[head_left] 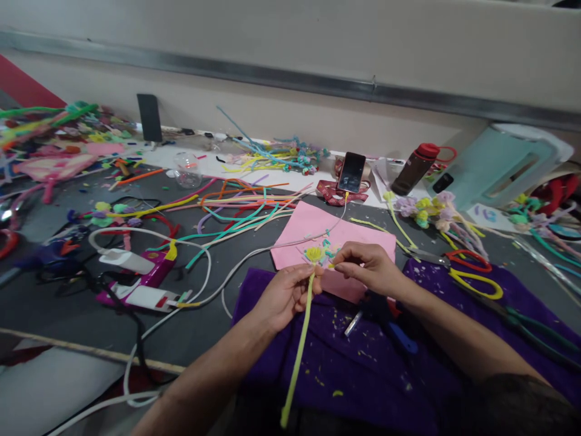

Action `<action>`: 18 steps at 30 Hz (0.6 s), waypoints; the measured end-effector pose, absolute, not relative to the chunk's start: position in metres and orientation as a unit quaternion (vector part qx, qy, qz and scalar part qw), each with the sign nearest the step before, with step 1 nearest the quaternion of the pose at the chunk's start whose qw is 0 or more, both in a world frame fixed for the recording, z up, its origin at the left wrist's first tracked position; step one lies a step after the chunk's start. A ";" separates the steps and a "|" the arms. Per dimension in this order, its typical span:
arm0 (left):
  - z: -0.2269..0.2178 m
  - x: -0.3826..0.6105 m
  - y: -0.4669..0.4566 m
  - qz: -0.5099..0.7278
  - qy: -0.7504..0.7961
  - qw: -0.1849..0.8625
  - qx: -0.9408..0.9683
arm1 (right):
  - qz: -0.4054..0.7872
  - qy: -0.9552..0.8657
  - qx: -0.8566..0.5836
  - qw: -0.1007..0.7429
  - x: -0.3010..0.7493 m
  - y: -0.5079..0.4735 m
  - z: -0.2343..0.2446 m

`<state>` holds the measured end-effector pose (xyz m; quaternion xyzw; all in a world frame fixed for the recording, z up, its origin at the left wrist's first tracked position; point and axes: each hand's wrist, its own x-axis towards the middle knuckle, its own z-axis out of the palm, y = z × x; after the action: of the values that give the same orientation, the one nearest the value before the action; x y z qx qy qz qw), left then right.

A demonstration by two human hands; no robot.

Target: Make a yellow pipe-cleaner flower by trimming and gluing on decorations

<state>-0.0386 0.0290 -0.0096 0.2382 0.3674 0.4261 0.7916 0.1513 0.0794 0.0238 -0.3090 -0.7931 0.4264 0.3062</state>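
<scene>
My left hand [288, 293] is closed in a pinch around the yellow-green pipe cleaner stem [300, 348] of a flower, just below its head. The yellow flower head [314, 254] stands above those fingertips, and the stem hangs down toward me. Close by on the right, my right hand [372, 266] has its thumb and fingers pinched together; a small yellow bit shows at the fingertips, too small to name. Both hands are over a pink sheet [297, 227] scattered with small turquoise and yellow scraps, and a purple cloth [290, 387] lies beneath.
Orange-and-yellow-handled scissors [476, 286] and green-handled pliers [540, 333] lie at right. A blue-handled tool [402, 336] rests under my right forearm. Behind are a charging phone [351, 172], a bottle [415, 169] and loose pipe cleaners [245, 203]. A power strip [158, 272] and cables lie left.
</scene>
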 end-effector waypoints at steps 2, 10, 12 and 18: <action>-0.011 -0.039 0.029 0.421 0.368 0.792 0.244 | 0.433 -0.792 -0.308 0.302 0.151 0.079 0.023; -0.011 -0.037 0.028 0.402 0.387 0.785 0.269 | 0.414 -0.811 -0.296 0.289 0.148 0.074 0.020; -0.010 -0.036 0.028 0.400 0.386 0.788 0.266 | 0.406 -0.817 -0.294 0.286 0.148 0.074 0.020; -0.009 -0.035 0.027 0.397 0.399 0.779 0.275 | 0.403 -0.821 -0.290 0.281 0.148 0.074 0.021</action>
<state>-0.0348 0.0269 -0.0094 0.2754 0.3992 0.3966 0.7794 0.1485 0.0741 0.0209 -0.2896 -0.8213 0.4030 0.2812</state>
